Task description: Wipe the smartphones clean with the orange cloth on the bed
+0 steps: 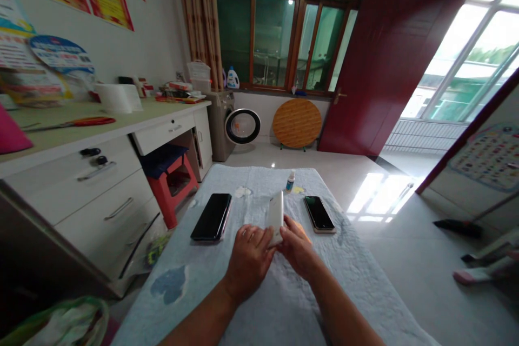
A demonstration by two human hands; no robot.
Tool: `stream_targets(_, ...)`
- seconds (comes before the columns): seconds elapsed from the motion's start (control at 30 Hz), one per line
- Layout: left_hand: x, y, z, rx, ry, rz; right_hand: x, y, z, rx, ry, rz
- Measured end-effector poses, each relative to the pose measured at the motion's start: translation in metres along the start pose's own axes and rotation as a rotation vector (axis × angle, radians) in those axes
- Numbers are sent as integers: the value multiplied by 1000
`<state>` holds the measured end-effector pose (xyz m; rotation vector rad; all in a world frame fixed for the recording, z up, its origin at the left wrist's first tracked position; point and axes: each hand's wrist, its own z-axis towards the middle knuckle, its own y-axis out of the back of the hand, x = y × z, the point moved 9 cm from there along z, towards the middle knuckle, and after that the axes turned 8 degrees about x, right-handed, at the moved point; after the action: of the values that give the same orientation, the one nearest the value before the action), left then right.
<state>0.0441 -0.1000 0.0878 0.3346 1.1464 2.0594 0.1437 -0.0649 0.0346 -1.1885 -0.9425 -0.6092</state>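
Observation:
A white phone [276, 216] stands tilted on its edge between my hands, above the blue cloth. My left hand [252, 254] has its fingers closed at the phone's lower left side. My right hand [298, 246] grips its lower right edge with thumb and fingers. Something orange [305, 232], perhaps a cloth, shows partly behind my right hand. Left of my hands lies a large black phone [211, 217], screen up. A smaller dark-screened phone [319, 213] rests to the right. Beyond the white phone a small spray bottle [290, 181] stands upright.
The light blue cloth [357, 286] covers the table under my hands. A white desk [121, 173] with drawers runs along the left, a red stool [172, 181] under it. Farther off are a washing machine [221, 124] with its door open and a round wooden board [297, 123].

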Motion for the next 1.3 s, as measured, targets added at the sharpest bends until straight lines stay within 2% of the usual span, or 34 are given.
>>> stream_targets(0.13,-5,4,-1,-15,-43,-60,37,28,-5,-124,138,-249)
stream_targets(0.23,-2,-3,-2,28,-39,-69,73,68,-16,-395,282,-562)
stream_targets(0.33,2,-12,-3,66,-32,-65,98,103,-33,-695,315,-908)
stream_targets(0.4,4,-17,-4,85,-34,-75,111,114,-44,-854,339,-1155)
stream_targets(0.47,5,-21,-4,102,-36,-98,116,120,-48,-944,306,-1360)
stream_targets(0.6,7,-25,-5,125,-30,-129,111,130,-46,-997,113,-1563)
stream_targets(0.9,9,-25,-6,127,-20,-122,98,132,-36,-1046,-161,-1640)
stream_targets(1.3,10,-27,-6,135,-16,-150,89,136,-32,-1018,-232,-1635)
